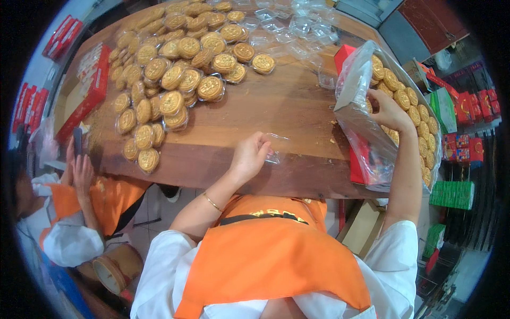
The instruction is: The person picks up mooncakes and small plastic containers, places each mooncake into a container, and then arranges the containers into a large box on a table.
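Note:
My left hand [251, 156] is just above the near part of the wooden table, its fingers closed on a small clear plastic tray [273, 158]. Part of that tray is hidden by the hand. On the right, my right hand [388, 111] reaches into a plastic-lined carton [354, 105] filled with round golden stamped pastries [402, 99]. Its thumb and fingers are around one pastry [369, 105] by the carton's left wall. A large heap of similar pastries in clear trays [187, 79] covers the table's left and far side.
Empty clear trays [291, 24] lie piled at the far edge of the wooden table [255, 107]. A red box [85, 89] stands at the left end. A co-worker in an orange apron [115, 199] sits at left, holding a phone-like object [77, 141]. Crumbs lie near the carton.

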`<state>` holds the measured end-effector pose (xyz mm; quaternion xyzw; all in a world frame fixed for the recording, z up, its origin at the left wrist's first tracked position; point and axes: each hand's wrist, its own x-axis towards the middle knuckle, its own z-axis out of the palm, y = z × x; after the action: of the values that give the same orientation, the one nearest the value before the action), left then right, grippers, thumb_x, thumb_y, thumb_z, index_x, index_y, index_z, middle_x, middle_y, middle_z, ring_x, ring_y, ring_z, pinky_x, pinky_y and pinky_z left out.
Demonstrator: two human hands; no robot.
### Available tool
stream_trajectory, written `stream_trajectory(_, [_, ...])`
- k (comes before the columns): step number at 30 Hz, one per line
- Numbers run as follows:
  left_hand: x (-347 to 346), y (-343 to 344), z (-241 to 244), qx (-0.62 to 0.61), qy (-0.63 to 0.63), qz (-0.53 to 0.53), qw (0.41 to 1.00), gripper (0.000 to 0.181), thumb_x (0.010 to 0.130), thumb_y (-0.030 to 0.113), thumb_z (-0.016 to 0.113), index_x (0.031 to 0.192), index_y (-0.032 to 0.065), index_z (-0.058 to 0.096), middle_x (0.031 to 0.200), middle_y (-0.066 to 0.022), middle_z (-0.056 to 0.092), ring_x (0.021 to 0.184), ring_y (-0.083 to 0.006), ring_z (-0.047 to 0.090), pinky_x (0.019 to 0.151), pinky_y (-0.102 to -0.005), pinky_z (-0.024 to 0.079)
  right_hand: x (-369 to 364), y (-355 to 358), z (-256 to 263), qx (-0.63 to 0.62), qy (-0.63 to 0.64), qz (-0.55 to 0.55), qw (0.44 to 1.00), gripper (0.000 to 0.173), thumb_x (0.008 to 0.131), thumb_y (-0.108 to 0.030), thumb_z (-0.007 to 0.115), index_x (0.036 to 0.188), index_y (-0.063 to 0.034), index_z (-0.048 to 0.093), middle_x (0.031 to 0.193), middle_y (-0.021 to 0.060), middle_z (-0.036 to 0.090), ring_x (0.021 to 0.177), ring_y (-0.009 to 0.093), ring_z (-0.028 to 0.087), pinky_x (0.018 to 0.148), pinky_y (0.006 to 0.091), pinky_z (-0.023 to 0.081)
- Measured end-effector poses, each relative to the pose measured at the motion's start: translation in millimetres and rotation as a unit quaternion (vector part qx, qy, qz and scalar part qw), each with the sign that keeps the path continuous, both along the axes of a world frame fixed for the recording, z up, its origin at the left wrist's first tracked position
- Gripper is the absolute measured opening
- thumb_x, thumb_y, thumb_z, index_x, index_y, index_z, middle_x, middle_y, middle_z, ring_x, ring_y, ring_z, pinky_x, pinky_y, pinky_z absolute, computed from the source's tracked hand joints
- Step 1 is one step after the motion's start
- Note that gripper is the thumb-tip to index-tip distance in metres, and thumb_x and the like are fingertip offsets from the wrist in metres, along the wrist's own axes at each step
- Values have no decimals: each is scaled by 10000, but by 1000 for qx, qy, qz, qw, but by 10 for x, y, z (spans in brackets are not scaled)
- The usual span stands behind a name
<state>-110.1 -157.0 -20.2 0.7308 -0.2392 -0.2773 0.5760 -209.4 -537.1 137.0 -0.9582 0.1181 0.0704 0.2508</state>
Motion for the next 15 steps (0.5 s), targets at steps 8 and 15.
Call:
stream_trajectory(8, [11, 179, 21, 205, -264, 3, 942, 207, 1015, 184, 570, 909, 17, 628, 668, -134, 681, 640, -283, 693, 607, -405, 546, -166, -186, -73, 155, -32, -110, 981, 446, 847, -76, 743, 1243, -41, 541, 1101, 76, 636, 1068, 181, 610, 964, 329, 491])
stream_trajectory(15, [-6, 254, 47, 112, -63, 14, 992, 203, 1058, 119, 504, 946, -10, 614, 640, -85, 666, 563, -147, 655, 534, -300, 525, -480, 1058, -171, 320, -263, -168, 894, 338, 926, -94, 661, 1249, -51, 569, 1152, 67, 626, 1048, 162, 613, 935, 306, 505])
